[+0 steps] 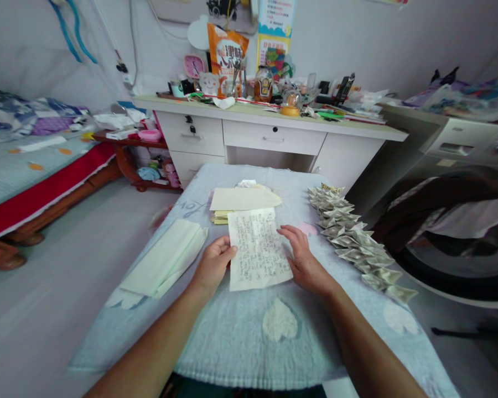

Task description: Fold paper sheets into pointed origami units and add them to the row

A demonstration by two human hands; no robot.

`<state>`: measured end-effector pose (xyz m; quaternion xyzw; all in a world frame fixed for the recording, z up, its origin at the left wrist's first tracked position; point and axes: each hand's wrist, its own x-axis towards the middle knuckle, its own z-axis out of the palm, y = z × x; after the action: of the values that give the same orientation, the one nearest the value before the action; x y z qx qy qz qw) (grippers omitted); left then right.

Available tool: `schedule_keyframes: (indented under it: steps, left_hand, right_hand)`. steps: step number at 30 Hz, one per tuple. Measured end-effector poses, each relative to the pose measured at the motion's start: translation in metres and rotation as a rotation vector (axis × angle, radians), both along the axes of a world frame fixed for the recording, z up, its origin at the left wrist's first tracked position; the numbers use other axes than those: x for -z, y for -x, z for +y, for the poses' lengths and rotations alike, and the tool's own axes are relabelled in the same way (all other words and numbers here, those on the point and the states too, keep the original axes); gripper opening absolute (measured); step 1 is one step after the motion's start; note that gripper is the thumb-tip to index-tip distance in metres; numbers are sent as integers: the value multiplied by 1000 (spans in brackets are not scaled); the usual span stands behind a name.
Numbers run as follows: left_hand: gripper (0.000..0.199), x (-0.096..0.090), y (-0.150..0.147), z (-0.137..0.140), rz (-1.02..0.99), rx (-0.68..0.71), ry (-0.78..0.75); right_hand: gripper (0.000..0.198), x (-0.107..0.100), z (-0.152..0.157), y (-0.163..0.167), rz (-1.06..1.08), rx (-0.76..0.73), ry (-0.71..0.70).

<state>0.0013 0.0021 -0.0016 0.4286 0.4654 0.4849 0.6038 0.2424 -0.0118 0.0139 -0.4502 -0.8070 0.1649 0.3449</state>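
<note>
A sheet of paper (259, 251) covered in dark handwriting is held up over the cloth-covered table. My left hand (216, 261) pinches its left edge, thumb on top. At the right edge is my right hand (305, 260), fingers apart and stretched toward the sheet; whether they touch it I cannot tell. Just behind lies a stack of yellowish paper (221, 217) under a cream blank sheet (244, 199). Left of my left hand rests a pile of folded pale-green paper (166, 258). To the right, rows of folded paper pieces (352, 237) with pointed tips run along the table.
A blue cloth (240, 337) with heart shapes covers the table. Beyond it stands a white desk (274, 135) crowded with jars, a pink clock (194, 66) and an orange bag (226, 55). A bed (45, 182) is at left, a washing machine (452, 210) at right.
</note>
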Motion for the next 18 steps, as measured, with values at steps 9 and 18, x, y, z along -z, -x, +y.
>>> schedule_keyframes:
  steps: [9, 18]
  left_hand:
    - [29, 5, 2, -2, 330, -50, -205]
    - [41, -7, 6, -8, 364, -217, -397]
  right_hand:
    - [21, 0, 2, -1, -15, -52, 0]
    - [18, 5, 6, 5, -37, 106, 155]
